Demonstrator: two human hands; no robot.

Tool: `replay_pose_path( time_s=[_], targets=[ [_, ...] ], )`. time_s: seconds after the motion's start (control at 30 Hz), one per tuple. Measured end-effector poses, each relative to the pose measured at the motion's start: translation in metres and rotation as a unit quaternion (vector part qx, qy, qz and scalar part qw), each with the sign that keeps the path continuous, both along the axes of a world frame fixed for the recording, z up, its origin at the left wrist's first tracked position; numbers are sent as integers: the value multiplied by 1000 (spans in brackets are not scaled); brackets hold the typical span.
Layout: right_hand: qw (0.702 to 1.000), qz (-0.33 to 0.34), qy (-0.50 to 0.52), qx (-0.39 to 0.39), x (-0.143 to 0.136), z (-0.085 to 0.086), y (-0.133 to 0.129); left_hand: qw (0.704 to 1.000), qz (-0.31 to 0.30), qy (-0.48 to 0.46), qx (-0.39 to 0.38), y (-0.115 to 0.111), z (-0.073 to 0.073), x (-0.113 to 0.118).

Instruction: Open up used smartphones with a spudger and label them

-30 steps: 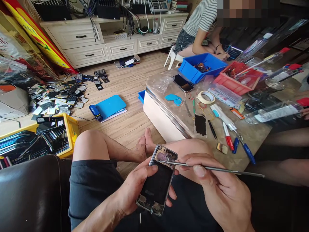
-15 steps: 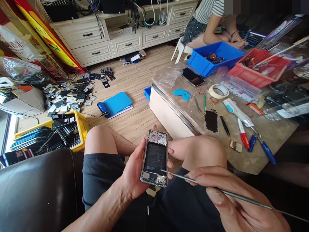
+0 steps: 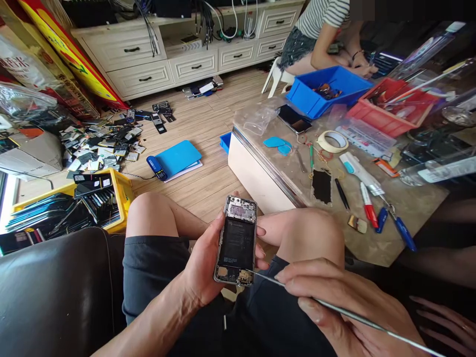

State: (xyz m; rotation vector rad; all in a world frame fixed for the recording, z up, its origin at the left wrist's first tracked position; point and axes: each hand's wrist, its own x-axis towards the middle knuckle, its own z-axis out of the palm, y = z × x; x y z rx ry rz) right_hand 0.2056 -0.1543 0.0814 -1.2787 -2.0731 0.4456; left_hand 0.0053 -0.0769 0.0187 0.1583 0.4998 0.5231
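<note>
An opened phone (image 3: 237, 240) with its black battery and circuit parts exposed lies face up in my left hand (image 3: 203, 265), whose fingers wrap round its edges. My right hand (image 3: 334, 297) pinches a long thin metal tool (image 3: 347, 313). The tool's thin tip is at the lower part of the phone, by the small board below the battery. Whether the tip touches the board is too small to tell.
Right, a low table (image 3: 390, 243) holds tape (image 3: 332, 141), pens, a blue bin (image 3: 310, 99) and a red bin (image 3: 394, 116). A yellow crate (image 3: 124, 198) of phone parts stands left. Another person's hand (image 3: 442, 320) shows at lower right; a seated person (image 3: 323, 39) is beyond.
The tool's tip has moved down from the battery's lower edge to the small board, and my right hand has shifted left. Another person's fingers have appeared at lower right.
</note>
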Motion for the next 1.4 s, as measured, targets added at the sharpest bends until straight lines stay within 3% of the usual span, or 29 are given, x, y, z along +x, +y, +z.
replay_pose_path(
  time_s=[0.17, 0.3, 0.5, 0.83, 0.93, 1.07, 1.2, 1.3, 1.4],
  targets=[
    [997, 30, -73, 7, -3, 5, 0, 997, 5, 72, 0, -3, 2, 2],
    [999, 5, -53, 11, -11, -2, -3, 980, 58, 187, -25, -4, 1, 9],
    [997, -3, -15, 75, -25, -46, -22, 960, 191, 177, -107, 12, -11, 9],
    [994, 18, 34, 102, -34, -107, -32, 957, 222, 136, -128, 27, -12, 4],
    [992, 1, 56, 114, -38, -105, -27, 955, 227, 147, -124, 27, -13, 3],
    [994, -44, 72, 70, -40, -79, -16, 967, 185, 129, -119, 23, -21, -2],
    [997, -45, 54, 26, -34, -59, -9, 972, 164, 101, -137, 18, -28, -4],
    [997, -48, 41, 37, -36, -64, -11, 965, 193, 124, -124, 16, -29, 2],
    [996, -46, 34, 74, -42, -83, -16, 948, 233, 181, -120, 14, -28, 9]
  ],
)
